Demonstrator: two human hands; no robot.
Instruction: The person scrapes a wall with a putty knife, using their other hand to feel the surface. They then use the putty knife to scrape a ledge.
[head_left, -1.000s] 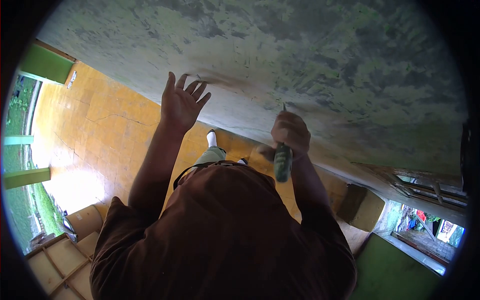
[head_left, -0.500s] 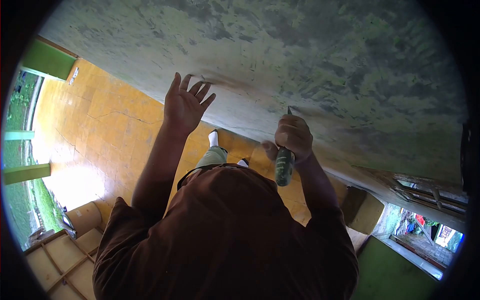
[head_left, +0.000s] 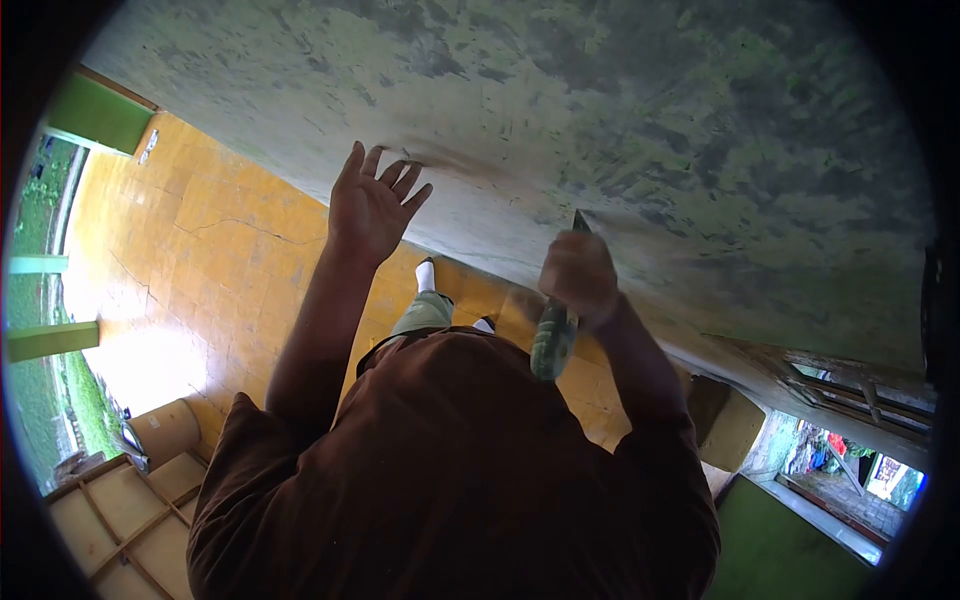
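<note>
My left hand (head_left: pixel 370 215) is spread against the wall (head_left: pixel 560 90), fingers apart and fingertips at its surface, holding nothing. My right hand (head_left: pixel 580 272), slightly blurred, is wrapped round a scraper (head_left: pixel 552 345) with a worn green handle. The handle's butt sticks out below my fist towards my body. Above the fist a short dark piece of blade shows, its tip right at the wall. Patchy grey-green marks and dark blotches cover the wall's surface; a brownish smear runs between my two hands.
Below is an orange tiled floor (head_left: pixel 240 240) with cracks, where my feet stand close to the wall. A brown cylindrical container (head_left: pixel 167 436) and a wooden-framed panel (head_left: pixel 110 510) are at lower left. On the right are a window frame (head_left: pixel 870 395) and a green wall section (head_left: pixel 790 545).
My right hand has shifted slightly left and tilted, swinging the scraper's handle butt down and left; more of the blade shows above the fist. My left hand stays in place.
</note>
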